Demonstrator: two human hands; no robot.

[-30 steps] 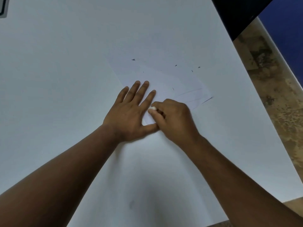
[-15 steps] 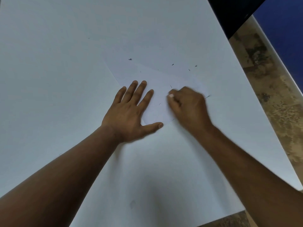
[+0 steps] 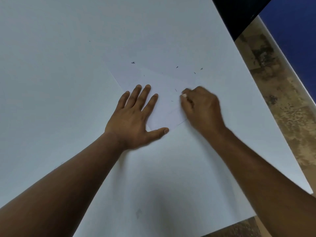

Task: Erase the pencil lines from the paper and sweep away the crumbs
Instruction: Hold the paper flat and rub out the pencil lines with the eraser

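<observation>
Right now you are mid-erasing: your left hand lies flat, fingers spread, pinning the paper on the white table, while your right hand pinches the eraser. It sat nearer your thumb a second ago. Beyond lie crumbs; sweeping comes next, I judge.

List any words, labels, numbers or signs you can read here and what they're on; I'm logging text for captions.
None: no text can be read.
The paper shows only faint pencil lines and dark crumbs, no writing.
The white bit gripped in the right hand shows no print.
</observation>
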